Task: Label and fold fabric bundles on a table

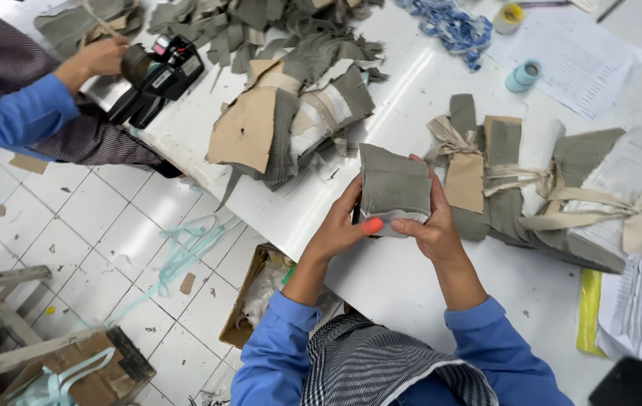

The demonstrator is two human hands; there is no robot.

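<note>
Both hands grasp the stack (394, 188): left hand (342, 225) and right hand (430, 225) at its near edge. Keep edges flush, grip even.

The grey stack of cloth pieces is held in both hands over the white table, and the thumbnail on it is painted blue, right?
Not quite. The head view shows the thumbnail painted orange, not blue. The rest is right: the left hand and right hand both hold the grey stack of cloth pieces over the white table.
</note>
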